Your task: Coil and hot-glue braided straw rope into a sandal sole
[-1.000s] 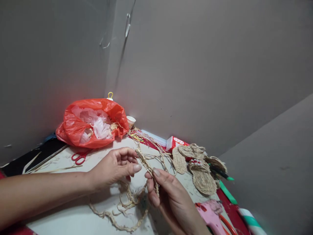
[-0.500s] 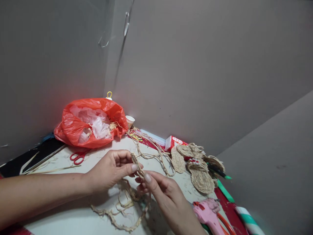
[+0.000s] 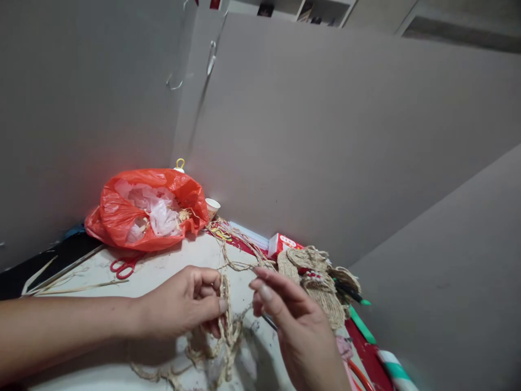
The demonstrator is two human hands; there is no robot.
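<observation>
My left hand (image 3: 185, 301) is closed on a flat piece of braided straw cord (image 3: 228, 288), pinched between thumb and fingers, standing upright above the table. A loose tail of the same straw cord (image 3: 163, 374) hangs and lies below it, partly blurred. My right hand (image 3: 299, 320) is apart from the piece, to its right, with thumb and fingertips drawn together. A thin dark rod (image 3: 269, 321) shows under its fingers; its kind cannot be made out.
An orange-red plastic bag (image 3: 122, 217) stands at the back left, with red scissors (image 3: 124, 266) before it. A paper cup (image 3: 212, 207), a red-white box (image 3: 280, 244) and woven straw soles (image 3: 323, 293) line the back and right. A pink glue gun (image 3: 344, 347) lies partly hidden by my right hand.
My right hand has let go of the straw piece and moved right, away from it. My left hand has lowered slightly, still holding the piece. The view has tilted up.
</observation>
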